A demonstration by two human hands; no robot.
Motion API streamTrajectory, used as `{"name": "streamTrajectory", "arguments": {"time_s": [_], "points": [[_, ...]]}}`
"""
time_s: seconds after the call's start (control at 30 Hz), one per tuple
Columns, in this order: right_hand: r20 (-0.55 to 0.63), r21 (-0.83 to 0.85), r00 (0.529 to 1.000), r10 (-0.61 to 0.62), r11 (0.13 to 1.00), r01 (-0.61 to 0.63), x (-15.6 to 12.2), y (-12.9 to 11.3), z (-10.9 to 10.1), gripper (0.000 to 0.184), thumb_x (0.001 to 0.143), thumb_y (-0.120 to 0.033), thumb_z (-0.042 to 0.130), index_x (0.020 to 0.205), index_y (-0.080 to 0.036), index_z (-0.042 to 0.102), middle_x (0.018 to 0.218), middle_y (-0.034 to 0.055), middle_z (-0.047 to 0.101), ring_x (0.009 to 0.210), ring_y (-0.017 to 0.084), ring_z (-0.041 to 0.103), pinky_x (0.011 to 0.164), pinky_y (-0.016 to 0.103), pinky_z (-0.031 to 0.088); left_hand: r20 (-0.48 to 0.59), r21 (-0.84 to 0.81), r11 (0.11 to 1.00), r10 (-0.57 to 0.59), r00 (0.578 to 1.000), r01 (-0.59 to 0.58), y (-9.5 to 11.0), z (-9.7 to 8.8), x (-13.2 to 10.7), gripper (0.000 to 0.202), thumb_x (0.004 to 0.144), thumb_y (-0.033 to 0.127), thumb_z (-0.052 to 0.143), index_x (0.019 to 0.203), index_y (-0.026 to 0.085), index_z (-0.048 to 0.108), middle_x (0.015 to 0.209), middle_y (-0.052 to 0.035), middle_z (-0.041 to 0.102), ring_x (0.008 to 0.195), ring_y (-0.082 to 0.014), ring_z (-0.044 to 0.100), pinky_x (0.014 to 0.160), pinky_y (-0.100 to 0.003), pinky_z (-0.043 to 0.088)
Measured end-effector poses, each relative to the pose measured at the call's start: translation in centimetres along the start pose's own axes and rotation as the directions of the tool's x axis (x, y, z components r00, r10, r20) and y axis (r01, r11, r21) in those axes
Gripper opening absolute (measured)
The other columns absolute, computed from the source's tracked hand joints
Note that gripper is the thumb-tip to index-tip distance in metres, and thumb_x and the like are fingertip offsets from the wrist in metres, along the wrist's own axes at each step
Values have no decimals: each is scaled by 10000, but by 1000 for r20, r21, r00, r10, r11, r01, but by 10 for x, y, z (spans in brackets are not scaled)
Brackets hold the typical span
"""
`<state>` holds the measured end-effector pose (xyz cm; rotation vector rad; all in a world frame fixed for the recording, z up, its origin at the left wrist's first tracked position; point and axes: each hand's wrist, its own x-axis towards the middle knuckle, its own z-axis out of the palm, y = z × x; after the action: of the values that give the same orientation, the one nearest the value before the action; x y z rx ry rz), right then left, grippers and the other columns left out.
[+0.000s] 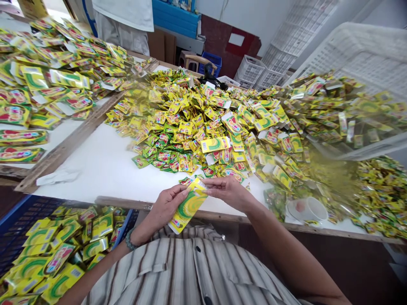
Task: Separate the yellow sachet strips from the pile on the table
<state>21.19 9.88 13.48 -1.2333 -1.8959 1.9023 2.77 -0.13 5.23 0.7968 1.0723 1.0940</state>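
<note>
My left hand (165, 207) grips a long yellow-and-green pouch (187, 207) that hangs tilted over the table's near edge. My right hand (227, 191) pinches the pouch's upper end, where a small sachet shows at the mouth. A large heap of small yellow, green and red sachets (203, 123) covers the white table (101, 165) just beyond both hands. One larger yellow pouch (215, 144) lies on top of the heap.
A blue crate (19, 220) at lower left holds several filled yellow pouches (63, 250). More pouches pile up on the left table (41, 80). A white bowl (308, 209) sits at the right. A white mesh basket (359, 59) tilts over sachets. Another person stands at the far side (124, 21).
</note>
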Motion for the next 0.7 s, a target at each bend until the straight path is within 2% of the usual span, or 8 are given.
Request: {"name": "streamTrajectory", "arguments": {"time_s": [0.17,0.27,0.43,0.6,0.7], "points": [[13,134,998,55,989,-57,0,-3,1,394,698,-383,788,1040,-190,755,915,40,763,829,172,690,835,316,535,24,-18,1000,20,1000,-19,0,0,0,427,873,485,576,1091,130,671,966,-50,695,809,-161,588,692,-232,450],[-24,138,997,68,988,-64,1,-2,7,407,654,-410,816,983,-176,764,873,50,764,783,175,694,788,315,548,31,21,999,43,999,-44,1,0,0,430,876,481,569,1100,126,666,979,-56,694,831,-170,594,707,-236,455],[-204,-46,979,-12,999,3,0,0,18,392,659,-464,794,944,-195,779,900,55,770,786,209,692,754,337,559,12,72,997,38,999,-39,1,-1,-1,454,882,489,550,1125,119,651,983,-65,694,828,-180,599,709,-247,466],[-129,-29,992,-15,999,11,-4,-2,14,289,769,-421,701,953,-213,782,938,26,771,852,216,702,796,334,552,22,131,989,66,998,-68,4,-1,-3,458,881,486,544,1127,117,657,1002,-78,700,845,-191,604,723,-256,470],[-212,-204,974,-77,978,33,-5,-2,15,220,808,-343,676,958,-219,781,921,25,773,818,206,698,749,308,545,9,133,988,82,997,-83,6,0,-2,449,872,490,552,1104,124,669,997,-78,703,855,-199,611,735,-260,475]]}}
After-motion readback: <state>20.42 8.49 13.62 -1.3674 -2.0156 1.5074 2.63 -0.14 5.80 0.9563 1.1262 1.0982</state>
